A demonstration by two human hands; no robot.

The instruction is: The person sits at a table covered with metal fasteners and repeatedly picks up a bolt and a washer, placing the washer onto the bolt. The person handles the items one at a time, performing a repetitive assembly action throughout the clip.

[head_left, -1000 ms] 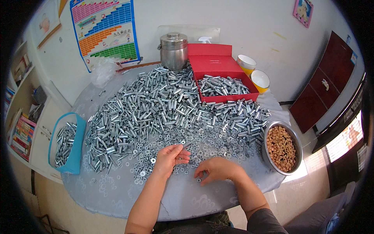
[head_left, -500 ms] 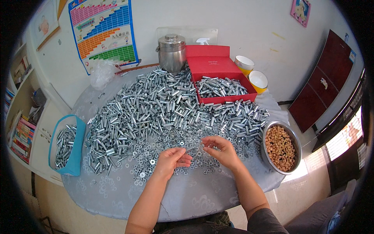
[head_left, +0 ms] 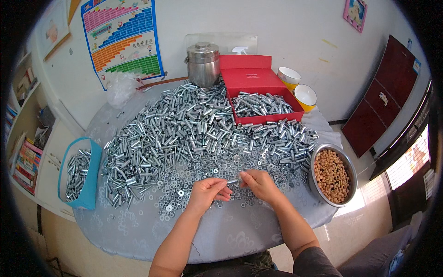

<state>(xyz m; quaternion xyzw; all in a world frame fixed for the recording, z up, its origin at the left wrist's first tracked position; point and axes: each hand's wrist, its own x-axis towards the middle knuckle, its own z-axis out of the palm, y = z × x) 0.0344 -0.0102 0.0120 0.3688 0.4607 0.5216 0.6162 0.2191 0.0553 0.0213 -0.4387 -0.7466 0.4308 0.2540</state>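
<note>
Above the near edge of the heap, my left hand [head_left: 206, 193] pinches a short silver metal bolt [head_left: 232, 181] between thumb and forefinger, pointing it to the right. My right hand [head_left: 261, 185] is closed at the bolt's far end, thumb and fingers pressed together. Whatever those right fingers hold is too small to make out. Beneath and beyond both hands lie many loose washers and nuts [head_left: 184, 184]. Farther back spreads a big heap of silver metal sleeves and bolts [head_left: 184, 120].
A red box [head_left: 272, 119] of metal parts stands at the back, beside a steel pot [head_left: 203, 69] and two yellow-and-white bowls [head_left: 305, 95]. A blue basket [head_left: 92, 184] of parts sits left. On the right is a steel bowl [head_left: 349, 196] filled with small brownish pieces.
My right hand has moved down and inward, its fingers closing by the end of the bolt. My left hand has barely shifted and still pinches the bolt.
</note>
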